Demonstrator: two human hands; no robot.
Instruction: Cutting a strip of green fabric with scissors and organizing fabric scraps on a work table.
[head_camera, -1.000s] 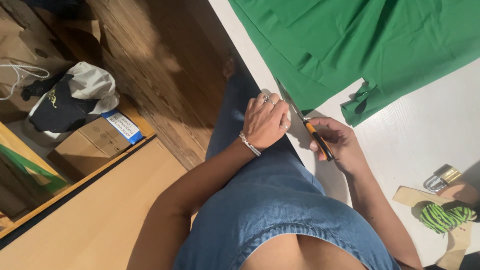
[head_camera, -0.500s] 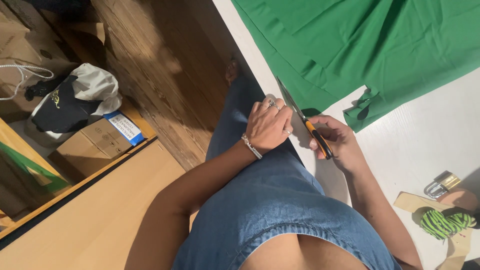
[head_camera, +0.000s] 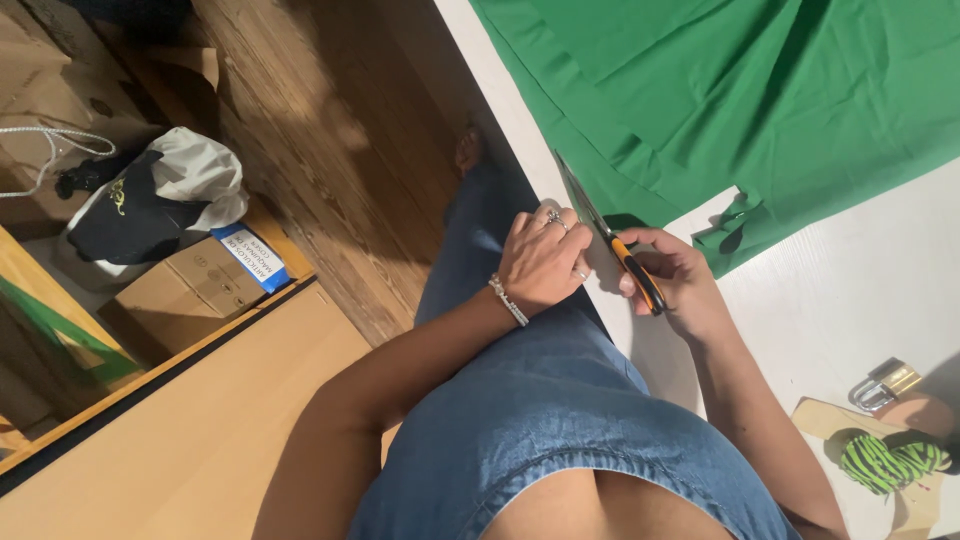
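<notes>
Right hand (head_camera: 672, 285): wrapped around the orange-and-black handle of the scissors (head_camera: 610, 235), fingers curled through and over the grip, just off the near edge of the green fabric.
Scissors: long, dark, narrow blades running up and to the left from the handle, the tips lying at the lower-left border of the cloth; whether the blades are parted or together cannot be told from this angle.
Left hand (head_camera: 543, 262): lying flat, fingers loosely bent, at the table's edge just left of the scissor blades; it grips nothing that shows. Rings sit on two fingers and a beaded bracelet (head_camera: 508, 300) circles the wrist.
Green fabric (head_camera: 760, 100): plain bright green, matte, spread in several overlapping layers across the far right of the scene, with straight folded edges; a small ragged flap hangs at its near edge, right of the right hand.
White table (head_camera: 850, 300): carries the fabric, in bright sun with hard shadows.
Padlock (head_camera: 884, 385): brass body with a silver shackle, near right, well apart from the hands.
Green-and-black striped object (head_camera: 885, 460): rests on a tan card at the near right corner.
Floor, left: a cardboard box (head_camera: 180, 295) with a dark cap (head_camera: 125, 215) above it.
</notes>
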